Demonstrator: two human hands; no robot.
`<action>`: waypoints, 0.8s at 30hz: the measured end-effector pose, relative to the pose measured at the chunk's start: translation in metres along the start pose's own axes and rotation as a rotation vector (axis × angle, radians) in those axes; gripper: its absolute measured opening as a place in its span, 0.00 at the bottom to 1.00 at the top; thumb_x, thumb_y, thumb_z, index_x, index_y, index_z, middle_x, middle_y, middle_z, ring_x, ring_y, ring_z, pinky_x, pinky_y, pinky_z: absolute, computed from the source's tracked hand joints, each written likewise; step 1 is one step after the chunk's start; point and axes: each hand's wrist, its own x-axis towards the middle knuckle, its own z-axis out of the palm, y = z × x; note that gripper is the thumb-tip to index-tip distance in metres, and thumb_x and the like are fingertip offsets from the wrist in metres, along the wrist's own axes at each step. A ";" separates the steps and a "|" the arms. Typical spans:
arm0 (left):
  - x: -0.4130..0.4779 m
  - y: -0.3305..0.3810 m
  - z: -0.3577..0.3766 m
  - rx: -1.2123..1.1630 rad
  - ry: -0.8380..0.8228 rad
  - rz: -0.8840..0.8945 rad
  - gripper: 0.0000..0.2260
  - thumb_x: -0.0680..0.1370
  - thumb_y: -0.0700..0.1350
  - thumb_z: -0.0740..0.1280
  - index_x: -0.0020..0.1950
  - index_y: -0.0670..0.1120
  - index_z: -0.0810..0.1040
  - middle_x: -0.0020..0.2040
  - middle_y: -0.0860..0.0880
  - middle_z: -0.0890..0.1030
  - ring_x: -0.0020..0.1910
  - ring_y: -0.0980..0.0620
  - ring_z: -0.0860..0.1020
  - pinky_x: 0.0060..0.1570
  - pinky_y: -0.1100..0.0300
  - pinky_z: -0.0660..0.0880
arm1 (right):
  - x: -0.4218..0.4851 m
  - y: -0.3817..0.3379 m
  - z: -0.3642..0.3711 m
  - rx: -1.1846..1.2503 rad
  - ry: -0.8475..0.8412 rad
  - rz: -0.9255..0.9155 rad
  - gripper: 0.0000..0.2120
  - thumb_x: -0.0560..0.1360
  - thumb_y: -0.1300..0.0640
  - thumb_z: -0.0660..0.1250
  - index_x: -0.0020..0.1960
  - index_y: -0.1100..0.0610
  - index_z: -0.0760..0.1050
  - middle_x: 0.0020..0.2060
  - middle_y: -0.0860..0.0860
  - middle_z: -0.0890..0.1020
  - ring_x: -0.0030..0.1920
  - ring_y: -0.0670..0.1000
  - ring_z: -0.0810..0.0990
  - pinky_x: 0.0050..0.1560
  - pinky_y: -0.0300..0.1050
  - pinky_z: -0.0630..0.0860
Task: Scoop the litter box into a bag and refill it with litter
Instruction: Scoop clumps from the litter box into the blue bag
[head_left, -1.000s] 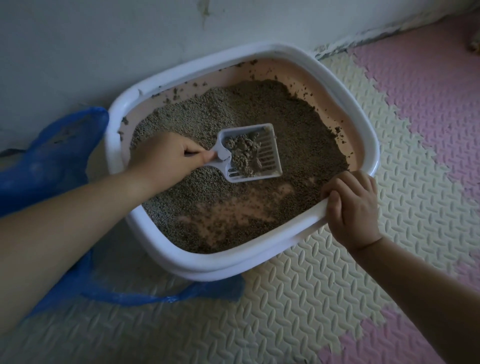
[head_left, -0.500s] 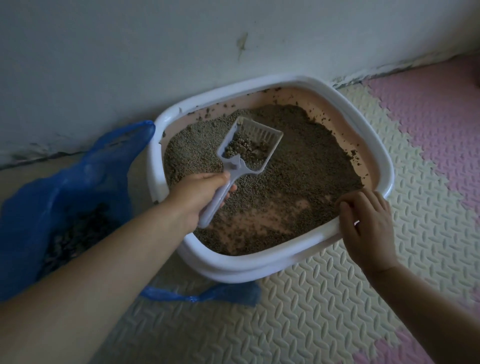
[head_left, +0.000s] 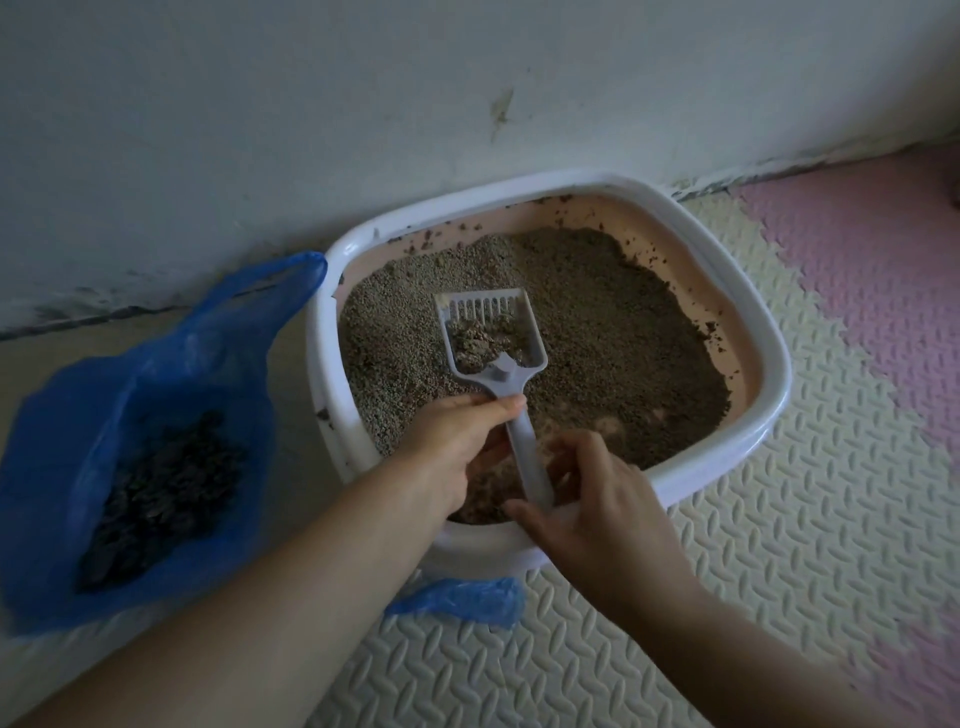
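Observation:
A white-rimmed litter box (head_left: 769, 358) with a pink inside stands against the wall, holding grey-brown litter (head_left: 623, 322). A pale slotted scoop (head_left: 488, 332) hovers over the litter's left part, its head pointing away from me and loaded with clumps. My left hand (head_left: 452, 441) grips the scoop's handle just below the head. My right hand (head_left: 592, 499) is at the handle's near end, thumb and curled fingers on either side of it. A blue plastic bag (head_left: 218, 332) lies open left of the box with dark scooped waste (head_left: 161, 493) inside.
A pale wall (head_left: 467, 93) runs close behind the box. Cream foam mat (head_left: 779, 545) and pink foam mat (head_left: 883, 270) cover the floor to the right. A corner of the blue bag (head_left: 467, 597) sticks out under the box's near edge.
My right hand left the box's near rim and came to the end of the scoop's handle. The loaded scoop turned so its head points away from me. The view shifted left, showing more of the bag.

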 end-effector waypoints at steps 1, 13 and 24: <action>-0.002 -0.001 0.002 -0.004 -0.008 -0.006 0.03 0.72 0.39 0.73 0.39 0.43 0.81 0.34 0.47 0.81 0.34 0.51 0.80 0.36 0.61 0.79 | 0.001 -0.001 0.002 -0.003 -0.001 0.006 0.24 0.67 0.38 0.69 0.56 0.51 0.69 0.39 0.37 0.70 0.39 0.40 0.68 0.41 0.39 0.68; -0.018 -0.006 0.021 0.055 -0.054 0.075 0.02 0.74 0.41 0.72 0.42 0.43 0.82 0.35 0.46 0.83 0.31 0.53 0.80 0.31 0.64 0.77 | 0.018 -0.001 0.002 0.108 -0.005 0.125 0.13 0.77 0.54 0.63 0.59 0.56 0.64 0.44 0.53 0.80 0.43 0.54 0.80 0.36 0.46 0.70; -0.034 0.012 -0.076 1.280 -0.086 0.796 0.14 0.79 0.50 0.64 0.64 0.54 0.76 0.60 0.58 0.76 0.60 0.61 0.71 0.62 0.62 0.68 | 0.033 0.028 -0.025 0.114 -0.052 0.166 0.15 0.78 0.55 0.63 0.62 0.55 0.65 0.48 0.51 0.79 0.43 0.50 0.79 0.43 0.51 0.76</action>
